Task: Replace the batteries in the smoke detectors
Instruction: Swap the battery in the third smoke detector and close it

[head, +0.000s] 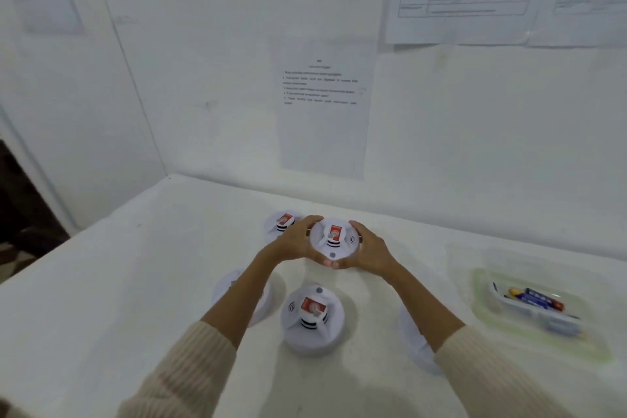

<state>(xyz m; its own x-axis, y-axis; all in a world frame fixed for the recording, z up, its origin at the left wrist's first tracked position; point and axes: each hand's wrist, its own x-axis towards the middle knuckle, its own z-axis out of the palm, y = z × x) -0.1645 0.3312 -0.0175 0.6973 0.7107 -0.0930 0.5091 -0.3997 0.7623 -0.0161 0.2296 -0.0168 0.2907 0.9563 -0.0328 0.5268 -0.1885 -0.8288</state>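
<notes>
A round white smoke detector with a red label on its raised centre is gripped from both sides, just above the white table. My left hand wraps its left rim, and my right hand wraps its right rim; the thumbs meet at the near edge. Another detector lies behind my left hand. A third detector sits between my forearms. Two more, one under my left forearm and one under my right forearm, are partly hidden. Blue and orange batteries lie in a clear tray.
The clear plastic tray sits on a larger shallow tray at the right of the table. White walls with taped paper sheets close the back and left. The table's left edge drops to a dark floor.
</notes>
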